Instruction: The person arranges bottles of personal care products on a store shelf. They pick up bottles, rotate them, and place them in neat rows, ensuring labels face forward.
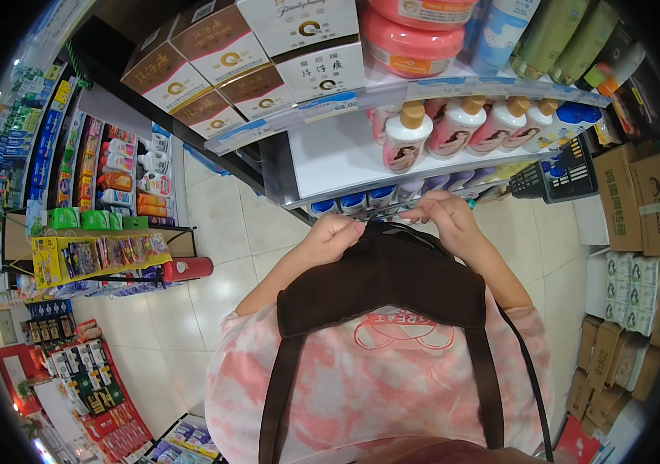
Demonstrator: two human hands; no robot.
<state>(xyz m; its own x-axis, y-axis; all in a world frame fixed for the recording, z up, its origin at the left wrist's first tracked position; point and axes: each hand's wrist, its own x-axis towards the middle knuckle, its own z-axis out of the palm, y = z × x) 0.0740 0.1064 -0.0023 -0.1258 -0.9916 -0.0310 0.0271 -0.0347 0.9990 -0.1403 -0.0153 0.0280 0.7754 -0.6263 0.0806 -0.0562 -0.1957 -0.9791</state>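
Note:
My left hand (338,236) is closed at the top edge of a dark brown apron (365,278), its thumb and fingers pinched on a thin dark cord or strap. To the right of it, my right hand (437,214) has thumb and fingers closed on a thin strand, likely the same cord; where the strand runs is hard to make out. Both hands are in front of the lower shelf edge. Pump-less lotion bottles with gold caps (408,136) stand on the shelf just beyond my hands.
A store shelf (330,162) crosses ahead, with boxed creams (321,72) and pink jars (414,43) above. A dark plastic basket (562,171) and cardboard boxes (617,197) are at the right. A red cylinder (188,269) and a rack of hanging packets (115,255) stand left.

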